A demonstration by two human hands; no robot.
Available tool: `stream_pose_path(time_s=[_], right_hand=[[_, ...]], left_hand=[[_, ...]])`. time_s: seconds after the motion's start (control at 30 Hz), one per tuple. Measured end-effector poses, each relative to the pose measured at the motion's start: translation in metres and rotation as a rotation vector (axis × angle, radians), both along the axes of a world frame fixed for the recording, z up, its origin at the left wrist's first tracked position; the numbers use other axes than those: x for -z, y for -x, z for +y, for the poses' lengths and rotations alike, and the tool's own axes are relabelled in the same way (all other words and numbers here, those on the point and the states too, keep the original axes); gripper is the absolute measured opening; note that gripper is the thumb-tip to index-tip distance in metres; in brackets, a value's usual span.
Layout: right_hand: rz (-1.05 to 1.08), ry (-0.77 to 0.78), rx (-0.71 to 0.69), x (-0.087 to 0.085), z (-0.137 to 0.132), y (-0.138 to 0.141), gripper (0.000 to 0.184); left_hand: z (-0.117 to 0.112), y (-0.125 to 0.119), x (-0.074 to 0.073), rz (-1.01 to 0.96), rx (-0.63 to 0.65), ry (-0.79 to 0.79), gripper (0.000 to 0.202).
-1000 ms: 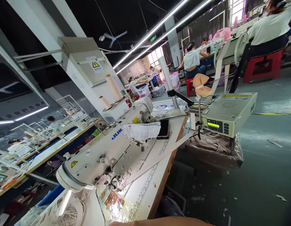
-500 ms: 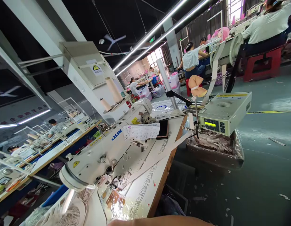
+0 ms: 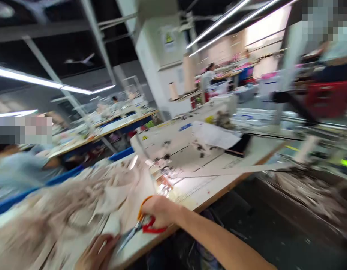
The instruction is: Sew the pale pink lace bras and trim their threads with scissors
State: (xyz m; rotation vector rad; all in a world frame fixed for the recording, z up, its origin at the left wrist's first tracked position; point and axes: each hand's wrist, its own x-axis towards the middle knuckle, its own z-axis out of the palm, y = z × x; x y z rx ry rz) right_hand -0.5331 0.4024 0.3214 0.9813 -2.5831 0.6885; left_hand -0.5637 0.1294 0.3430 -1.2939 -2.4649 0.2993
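Note:
In my right hand [image 3: 160, 210] is a pair of scissors [image 3: 132, 237]; my fingers are in their orange and red handles. The blades slant down to the left over the table's front edge, close to my left hand [image 3: 96, 253]. My left hand lies low by the pale beige fabric [image 3: 86, 195], its fingers bent and pressed together. Blur hides what lies between them. Beyond my right hand stands a white sewing machine [image 3: 173, 140] with its lamp lit over the needle area.
Paper sheets [image 3: 215, 135] hang on the machine beside a dark phone [image 3: 239, 146]. A blue-rimmed bin [image 3: 63, 176] borders the fabric pile. At right, a box [image 3: 277, 210] of beige strips sits below the table [image 3: 218, 193]. Co-workers sit at far left and back.
The view has swung left and down, bringing the fabric pile into sight. Both hands and the scissors now show; before, only part of one arm appeared at the bottom.

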Motion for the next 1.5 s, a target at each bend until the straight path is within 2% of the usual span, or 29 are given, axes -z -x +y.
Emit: stream_pose_path(time_s=[0.03, 0.13, 0.3, 0.53, 0.7, 1.0, 1.33, 1.43, 1.5], right_hand=[[-0.024, 0.119, 0.003, 0.000, 0.001, -0.001, 0.022], [-0.084, 0.213, -0.063, 0.002, 0.006, 0.004, 0.022], [-0.188, 0.297, -0.103, 0.004, 0.010, 0.006, 0.017], [-0.289, 0.352, -0.044, 0.004, 0.005, 0.008, 0.010], [-0.313, 0.369, 0.004, 0.000, -0.001, 0.008, 0.008], [-0.255, 0.327, 0.096, 0.000, -0.009, 0.006, 0.006], [-0.244, 0.306, 0.100, 0.000, -0.010, 0.003, 0.007], [-0.294, 0.361, 0.102, 0.000, -0.009, 0.003, 0.008], [-0.356, 0.446, 0.205, 0.000, -0.010, 0.008, 0.011]], left_hand=[[-0.010, -0.009, 0.007, -0.016, -0.047, -0.042, 0.039], [-0.022, -0.022, 0.017, -0.055, 0.013, -0.234, 0.034], [-0.016, -0.021, 0.013, -0.078, 0.048, -0.297, 0.026], [-0.017, -0.021, 0.016, -0.083, 0.078, -0.315, 0.031], [-0.018, -0.021, 0.017, -0.114, 0.035, -0.307, 0.031], [-0.019, -0.020, 0.018, -0.112, 0.047, -0.316, 0.028], [-0.021, -0.022, 0.016, -0.152, 0.036, -0.341, 0.027], [-0.014, -0.014, 0.010, -0.185, 0.034, -0.418, 0.028], [0.000, 0.002, 0.003, -0.156, -0.008, -0.517, 0.030]])
